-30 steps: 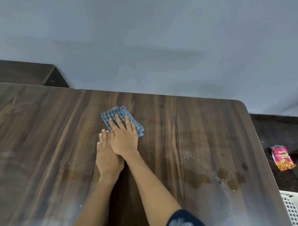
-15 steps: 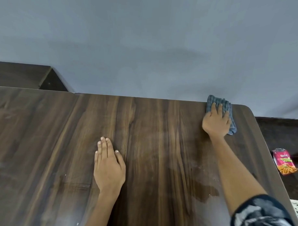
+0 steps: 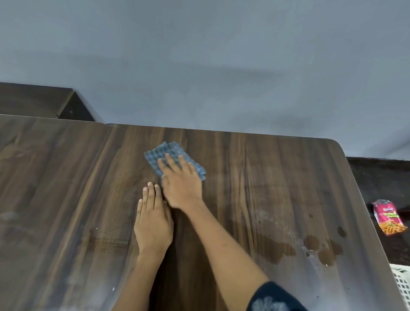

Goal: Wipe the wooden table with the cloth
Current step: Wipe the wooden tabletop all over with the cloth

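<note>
A dark wooden table (image 3: 268, 171) fills the lower view. A folded blue checked cloth (image 3: 163, 152) lies flat on it near the far edge, left of centre. My right hand (image 3: 181, 183) presses on the cloth with spread fingers and covers its near half. My left hand (image 3: 153, 219) rests flat on the bare wood just in front of and to the left of the right hand, fingers together, holding nothing. Wet brown spots (image 3: 321, 249) and a damp patch (image 3: 277, 251) sit on the table's right side.
The table's rounded far right corner (image 3: 337, 144) meets a grey wall (image 3: 214, 58). A red snack packet (image 3: 389, 220) lies on the dark floor to the right. A white slatted basket (image 3: 406, 292) shows at the lower right edge. A dark ledge (image 3: 31, 100) stands at the far left.
My right hand has swept the cloth from the table's far right corner back to the left of centre, beside my left hand. The left hand has stayed in place.
</note>
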`<state>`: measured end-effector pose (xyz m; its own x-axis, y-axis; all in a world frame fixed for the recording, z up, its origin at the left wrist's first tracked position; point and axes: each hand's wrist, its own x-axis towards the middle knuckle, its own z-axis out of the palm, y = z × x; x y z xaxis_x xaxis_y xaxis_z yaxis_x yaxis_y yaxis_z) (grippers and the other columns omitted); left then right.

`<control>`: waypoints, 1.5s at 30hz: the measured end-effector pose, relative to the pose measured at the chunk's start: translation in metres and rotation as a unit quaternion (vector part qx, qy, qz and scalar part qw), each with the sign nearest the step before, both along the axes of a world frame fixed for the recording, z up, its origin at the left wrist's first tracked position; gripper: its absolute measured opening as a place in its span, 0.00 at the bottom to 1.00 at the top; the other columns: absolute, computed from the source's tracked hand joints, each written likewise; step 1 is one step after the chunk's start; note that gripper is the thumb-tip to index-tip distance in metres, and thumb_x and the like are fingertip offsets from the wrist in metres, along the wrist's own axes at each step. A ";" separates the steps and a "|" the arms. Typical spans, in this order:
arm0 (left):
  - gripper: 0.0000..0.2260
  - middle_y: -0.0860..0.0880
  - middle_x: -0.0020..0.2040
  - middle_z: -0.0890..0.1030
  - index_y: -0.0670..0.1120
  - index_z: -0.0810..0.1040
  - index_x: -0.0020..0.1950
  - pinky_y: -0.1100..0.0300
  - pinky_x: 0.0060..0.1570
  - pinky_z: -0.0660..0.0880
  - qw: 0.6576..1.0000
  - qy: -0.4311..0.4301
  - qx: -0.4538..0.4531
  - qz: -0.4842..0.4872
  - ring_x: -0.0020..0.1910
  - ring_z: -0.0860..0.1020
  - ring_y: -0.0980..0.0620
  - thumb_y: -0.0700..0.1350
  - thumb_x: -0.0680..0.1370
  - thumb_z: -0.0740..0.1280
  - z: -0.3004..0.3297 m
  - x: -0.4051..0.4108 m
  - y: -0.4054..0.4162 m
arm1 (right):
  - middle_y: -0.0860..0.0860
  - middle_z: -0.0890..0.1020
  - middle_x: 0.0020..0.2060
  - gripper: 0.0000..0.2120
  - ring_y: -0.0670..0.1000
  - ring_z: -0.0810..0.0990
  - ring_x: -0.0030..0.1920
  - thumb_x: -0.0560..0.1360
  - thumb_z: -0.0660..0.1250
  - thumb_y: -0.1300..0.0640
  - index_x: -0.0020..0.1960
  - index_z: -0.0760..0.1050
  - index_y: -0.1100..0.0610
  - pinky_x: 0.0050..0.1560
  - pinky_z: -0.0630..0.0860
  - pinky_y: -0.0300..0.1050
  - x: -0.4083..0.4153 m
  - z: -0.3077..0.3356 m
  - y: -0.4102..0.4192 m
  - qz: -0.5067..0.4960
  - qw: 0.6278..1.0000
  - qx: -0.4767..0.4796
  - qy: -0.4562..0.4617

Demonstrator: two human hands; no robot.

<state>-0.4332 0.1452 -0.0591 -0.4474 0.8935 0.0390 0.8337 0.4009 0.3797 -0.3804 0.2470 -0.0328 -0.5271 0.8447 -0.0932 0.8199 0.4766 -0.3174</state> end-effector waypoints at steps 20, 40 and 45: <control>0.23 0.46 0.76 0.55 0.43 0.54 0.75 0.53 0.73 0.46 0.998 -0.014 -0.024 -0.052 0.76 0.51 0.49 0.48 0.81 0.52 0.011 0.001 -0.036 | 0.50 0.51 0.77 0.25 0.56 0.46 0.77 0.81 0.46 0.49 0.77 0.50 0.50 0.75 0.45 0.54 0.056 0.001 -0.084 -0.155 0.988 0.004 -0.015; 0.25 0.49 0.76 0.51 0.44 0.50 0.75 0.54 0.73 0.43 0.995 -0.010 -0.043 -0.089 0.75 0.46 0.51 0.53 0.81 0.47 0.009 0.005 -0.089 | 0.50 0.50 0.77 0.25 0.57 0.46 0.77 0.81 0.45 0.51 0.78 0.48 0.50 0.74 0.46 0.56 0.113 0.004 -0.120 -0.304 0.952 -0.003 -0.027; 0.24 0.48 0.76 0.51 0.44 0.50 0.75 0.56 0.73 0.43 0.993 -0.021 -0.039 -0.110 0.75 0.46 0.52 0.51 0.81 0.49 0.012 0.002 -0.108 | 0.49 0.59 0.76 0.24 0.57 0.54 0.76 0.81 0.46 0.50 0.76 0.57 0.49 0.74 0.51 0.53 0.060 0.007 -0.175 -0.099 0.994 0.002 -0.034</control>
